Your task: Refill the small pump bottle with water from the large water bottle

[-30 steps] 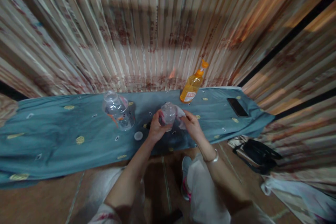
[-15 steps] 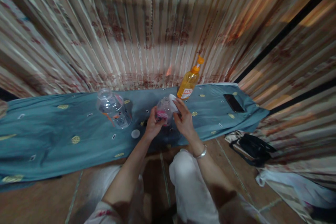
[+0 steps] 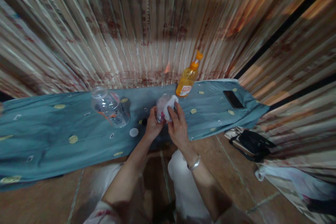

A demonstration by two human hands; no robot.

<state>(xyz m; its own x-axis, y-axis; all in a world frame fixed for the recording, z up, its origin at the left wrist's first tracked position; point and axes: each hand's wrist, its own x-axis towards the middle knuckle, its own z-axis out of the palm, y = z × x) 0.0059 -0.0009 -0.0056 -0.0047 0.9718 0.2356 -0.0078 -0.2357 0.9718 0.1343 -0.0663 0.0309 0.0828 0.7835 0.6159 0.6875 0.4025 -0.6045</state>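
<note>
My left hand (image 3: 154, 125) is closed around a small clear plastic bottle (image 3: 161, 104) with pink on its side. My right hand (image 3: 178, 123) presses a white cloth (image 3: 172, 105), perhaps a tissue, against the right side of that bottle. The fingers of the right hand are bent over the white piece. Just left of my left hand lie a round white lid (image 3: 133, 132) and a small black cap-like object (image 3: 144, 121). Part of the bottle is hidden behind the cloth and fingers.
A large clear plastic bottle (image 3: 111, 110) stands on the blue-green cloth (image 3: 47, 126) to the left. Behind my hands is an orange pump bottle (image 3: 187, 81). A phone (image 3: 233, 99) lies at the right. A black bag (image 3: 252, 145) sits below, and a curtain (image 3: 126, 35) hangs behind.
My right hand has brought the white cloth lower and further over the bottle's front and right side. My left hand keeps its hold on the bottle. The view has shifted slightly.
</note>
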